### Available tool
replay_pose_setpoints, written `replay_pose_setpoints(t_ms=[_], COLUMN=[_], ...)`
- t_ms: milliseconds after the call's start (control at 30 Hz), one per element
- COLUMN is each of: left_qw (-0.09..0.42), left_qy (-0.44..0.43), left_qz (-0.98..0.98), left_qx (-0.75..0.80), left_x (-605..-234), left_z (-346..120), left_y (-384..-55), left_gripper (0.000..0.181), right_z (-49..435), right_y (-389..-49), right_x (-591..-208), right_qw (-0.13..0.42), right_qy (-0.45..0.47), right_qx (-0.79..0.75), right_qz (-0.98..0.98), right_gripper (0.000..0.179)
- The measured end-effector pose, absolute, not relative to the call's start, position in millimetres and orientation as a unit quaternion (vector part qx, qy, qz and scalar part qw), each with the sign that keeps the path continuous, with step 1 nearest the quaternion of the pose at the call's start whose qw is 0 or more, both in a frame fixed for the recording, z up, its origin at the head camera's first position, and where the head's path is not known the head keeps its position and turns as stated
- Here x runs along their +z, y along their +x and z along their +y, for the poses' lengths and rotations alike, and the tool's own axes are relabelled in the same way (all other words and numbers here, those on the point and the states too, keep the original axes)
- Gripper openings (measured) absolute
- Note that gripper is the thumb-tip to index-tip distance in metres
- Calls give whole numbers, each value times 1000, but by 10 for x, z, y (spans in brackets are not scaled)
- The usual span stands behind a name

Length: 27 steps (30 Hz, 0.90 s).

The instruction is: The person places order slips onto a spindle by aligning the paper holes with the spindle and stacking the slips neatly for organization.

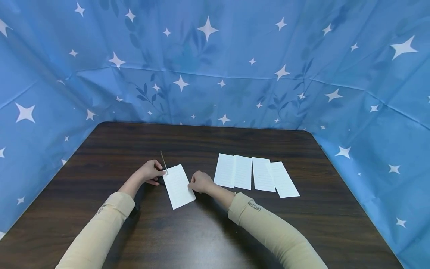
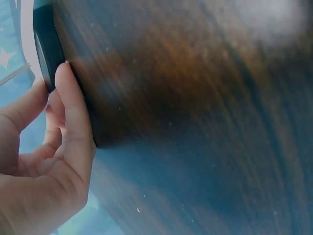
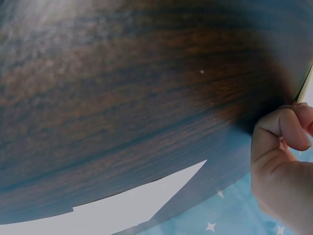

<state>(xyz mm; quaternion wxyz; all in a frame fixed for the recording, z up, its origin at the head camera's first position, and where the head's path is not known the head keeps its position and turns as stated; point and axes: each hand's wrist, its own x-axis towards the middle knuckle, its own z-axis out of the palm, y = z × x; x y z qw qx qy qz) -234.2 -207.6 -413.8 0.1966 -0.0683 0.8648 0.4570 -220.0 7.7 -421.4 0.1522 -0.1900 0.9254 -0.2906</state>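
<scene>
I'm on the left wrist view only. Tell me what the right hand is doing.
Observer: In the head view, the right hand has its fingers curled and holds the right-hand edge of a white sheet.
Operator: Now report what lies on the table farther right.
Observer: Four more sheets lie side by side there, beyond that hand, the rightmost one slanted the most.
</scene>
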Motion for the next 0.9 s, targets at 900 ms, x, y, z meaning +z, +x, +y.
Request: replay_pose_setpoints(t_ms=[900], left_qw=[218], left_qy=[-75], left_qz=[852], left_qx=[470], left_x=[-4155], left_z=[-2118], left_y=[-2374], left_gripper=[24], right_z=[239], right_y=[-2251], right_x=[-4185], right_qw=[232], right_qy=[-214], right_qx=[-359], right_qz=[878], right_gripper=[17])
